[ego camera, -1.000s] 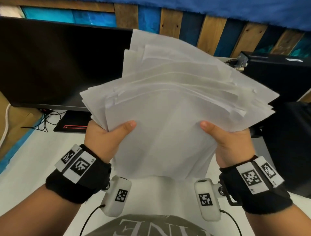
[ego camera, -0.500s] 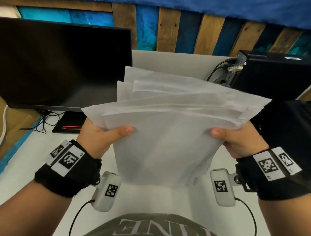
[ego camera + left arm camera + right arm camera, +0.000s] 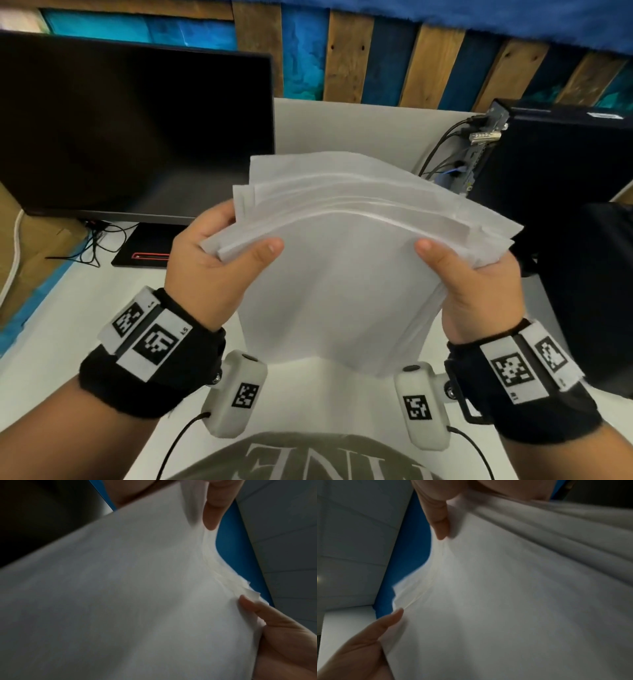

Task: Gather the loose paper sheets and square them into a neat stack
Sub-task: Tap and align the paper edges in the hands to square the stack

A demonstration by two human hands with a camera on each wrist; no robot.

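Lowered, sheets (edges fanned) bow between both hands

The head view looks forward and down over the white desk. Both wrist views sit close beneath the white paper sheets, facing upward; all three share them.

Behind the fingers of each bare hand, the left hand and right hand wear black wristbands carrying white square-code tags, with white camera pods on thin black cables, above a grey T-shirt printed with pale letters.
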